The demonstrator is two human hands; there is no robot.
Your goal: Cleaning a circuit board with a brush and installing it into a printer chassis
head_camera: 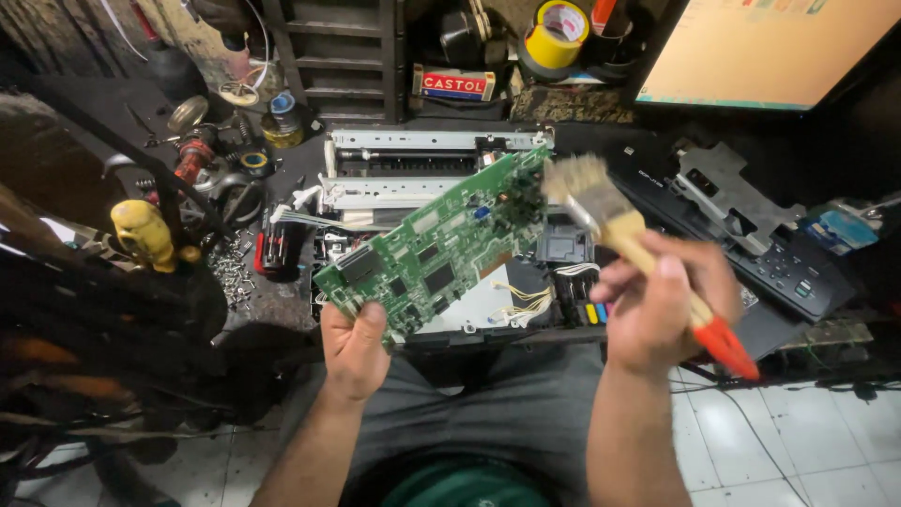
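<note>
Circuit board point(441, 239) pinched at lower corner in left hand point(352, 347); right hand point(657, 305) grip closed around paintbrush point(638, 249).

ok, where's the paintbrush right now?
Head view, right of centre: the paintbrush is in the right hand, bristles at the far end of the green circuit board.

Two hands: left point(353, 345), right point(657, 305). One green circuit board point(441, 244). One paintbrush point(627, 235). One opened printer point(422, 174). One yellow tape roll point(556, 33). One monitor point(760, 52). One black control panel point(788, 272).
</note>
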